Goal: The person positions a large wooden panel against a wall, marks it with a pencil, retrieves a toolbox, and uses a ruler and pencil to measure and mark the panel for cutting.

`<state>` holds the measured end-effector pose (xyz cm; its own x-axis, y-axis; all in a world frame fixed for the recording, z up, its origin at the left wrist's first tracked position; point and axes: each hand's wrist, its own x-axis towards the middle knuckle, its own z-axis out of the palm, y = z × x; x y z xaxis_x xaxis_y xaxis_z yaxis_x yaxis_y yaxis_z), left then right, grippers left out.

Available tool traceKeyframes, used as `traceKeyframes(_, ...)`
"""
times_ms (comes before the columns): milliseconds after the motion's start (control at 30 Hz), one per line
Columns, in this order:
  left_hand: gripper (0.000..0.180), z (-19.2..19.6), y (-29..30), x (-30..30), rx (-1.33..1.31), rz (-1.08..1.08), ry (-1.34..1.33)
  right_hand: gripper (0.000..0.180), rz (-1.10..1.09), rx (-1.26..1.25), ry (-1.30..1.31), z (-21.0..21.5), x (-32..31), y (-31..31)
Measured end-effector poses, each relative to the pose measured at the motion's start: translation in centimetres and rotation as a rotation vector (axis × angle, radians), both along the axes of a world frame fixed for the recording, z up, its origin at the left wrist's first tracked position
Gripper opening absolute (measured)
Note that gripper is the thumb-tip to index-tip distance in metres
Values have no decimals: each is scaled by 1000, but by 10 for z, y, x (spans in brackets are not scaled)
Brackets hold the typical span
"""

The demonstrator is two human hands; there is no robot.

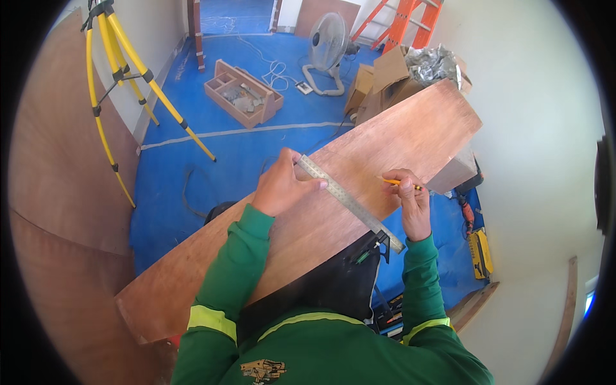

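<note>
left hand point(282, 186) pressed flat, fingers spread and closed on nothing, pinning the far end of a steel ruler point(350, 202) against a long plywood board point(308, 224). right hand point(410, 202) pinched shut on a yellow pencil point(393, 182), tip down on the board just past the ruler's edge. ruler running on a slant between the two hands, its black stock point(375, 247) hooked at the near board edge, just below the right wrist.

board lying across the lap area, stretching well away from both grips, one end up beyond the pencil hand toward cardboard boxes point(385, 80), the other end down left of the pressing hand. probably stiff but springy over that length, light for its size, awkward to swing; best taken by the long edges with hands well apart. ruler thin, smooth, likely to skate on the veneer unless held down hard near the marking point.

further off from the hands: a yellow tripod point(122, 70), a wooden tool tray point(244, 93), a standing fan point(328, 48), blue floor sheet point(224, 154).
</note>
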<state>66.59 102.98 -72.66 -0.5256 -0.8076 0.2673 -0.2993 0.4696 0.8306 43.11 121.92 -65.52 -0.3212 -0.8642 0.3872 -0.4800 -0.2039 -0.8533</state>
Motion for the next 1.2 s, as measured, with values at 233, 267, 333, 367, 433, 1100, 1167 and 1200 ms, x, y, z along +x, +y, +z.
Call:
traceKeyframes(233,86,-3,-5,-1,61,-34,-61,35,-23,145,-111,-10,-5,-14)
traceKeyframes(267,86,-3,-5,-1,64,-35,-70,30,23,160,-106,-7,-6,-17)
traceKeyframes(333,85,-4,-5,-1,70,-37,-67,19,110,187,-82,-1,-9,-29)
traceKeyframes(367,85,-5,-4,-1,62,-33,-69,17,128,211,-39,1,-11,-37)
traceKeyframes(433,81,-6,-3,0,18,-22,-38,15,215,215,54,7,-15,-58)
traceKeyframes(1100,76,-5,-11,-27,-11,-79,10,25,-354,239,-53,-37,32,105)
traceKeyframes(1167,72,-7,-12,-24,17,-69,33,26,-240,347,-340,-48,42,116)
traceKeyframes(1200,74,-9,-12,-23,31,-66,35,27,-192,404,-464,-52,46,117)
